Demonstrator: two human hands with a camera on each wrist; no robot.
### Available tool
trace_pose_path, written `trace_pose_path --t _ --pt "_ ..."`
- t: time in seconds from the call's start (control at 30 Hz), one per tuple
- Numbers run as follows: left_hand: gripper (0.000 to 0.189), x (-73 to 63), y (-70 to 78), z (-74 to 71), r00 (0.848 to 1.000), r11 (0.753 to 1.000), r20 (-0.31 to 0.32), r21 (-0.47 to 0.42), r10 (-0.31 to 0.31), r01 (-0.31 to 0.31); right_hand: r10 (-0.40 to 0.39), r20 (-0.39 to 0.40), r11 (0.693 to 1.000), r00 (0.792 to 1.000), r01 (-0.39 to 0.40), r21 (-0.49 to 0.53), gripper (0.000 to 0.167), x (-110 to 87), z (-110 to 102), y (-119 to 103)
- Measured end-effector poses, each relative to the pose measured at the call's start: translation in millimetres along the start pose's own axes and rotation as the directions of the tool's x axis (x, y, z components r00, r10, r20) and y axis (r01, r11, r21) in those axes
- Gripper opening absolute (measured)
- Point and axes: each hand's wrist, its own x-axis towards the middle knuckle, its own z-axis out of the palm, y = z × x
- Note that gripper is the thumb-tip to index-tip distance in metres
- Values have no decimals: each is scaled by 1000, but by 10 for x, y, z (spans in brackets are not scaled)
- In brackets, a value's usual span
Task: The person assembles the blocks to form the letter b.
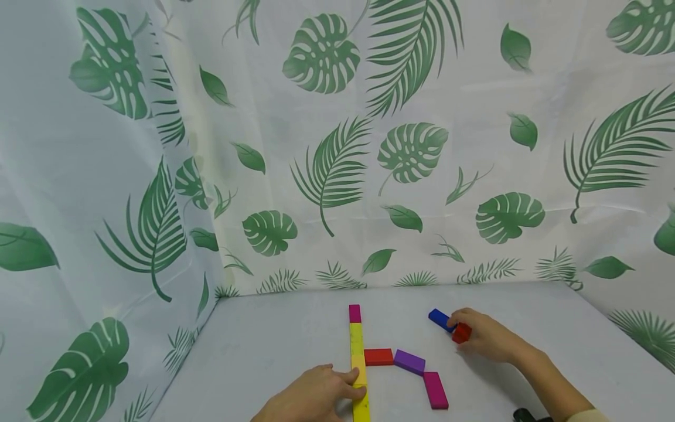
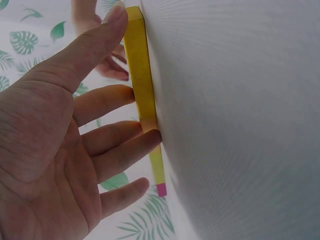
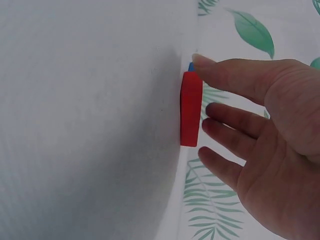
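My left hand (image 1: pixel 313 395) lies beside a column of blocks, its fingers fairly straight. Its tips rest on the yellow blocks (image 2: pixel 142 65) near the column's close end. A magenta block (image 1: pixel 355 313) tops the far end. On the right, my right hand (image 1: pixel 493 337) pinches a red block (image 3: pixel 191 110) with the thumb and a finger; its other fingers stand apart from the block in the right wrist view. A blue block (image 1: pixel 440 320) lies just past it, partly hidden. From the column, a second red block (image 1: pixel 378 357), a purple block (image 1: pixel 409 362) and another magenta block (image 1: pixel 436 390) curve rightward.
The blocks lie on a white table (image 1: pixel 263 334). Behind and to the left hangs a white curtain (image 1: pixel 474 170) with a green leaf print. A small black object (image 1: pixel 525 415) shows at the bottom edge, near the right forearm.
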Motion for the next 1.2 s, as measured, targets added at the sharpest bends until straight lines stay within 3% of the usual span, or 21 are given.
trace_pose_path --t 0.23,0.43,0.77,1.0,1.2 --pt "55 0 -16 6 1000 1000 -6 0 10 -10 32 34 999 999 -32 4 34 16 -2 41" --pt "55 9 -23 10 1000 1000 -2 6 14 -14 -15 36 999 999 17 -44 27 26 -12 76" --pt "54 7 -21 5 1000 1000 1 3 13 -13 -28 35 997 999 30 -76 33 11 -46 49" --pt "55 1 -25 8 1000 1000 -14 11 23 -22 52 45 995 998 -48 -92 31 0 -65 -18" --pt "56 -9 -15 10 1000 1000 -11 -17 -4 4 65 60 995 996 -60 -80 30 -13 -83 -47"
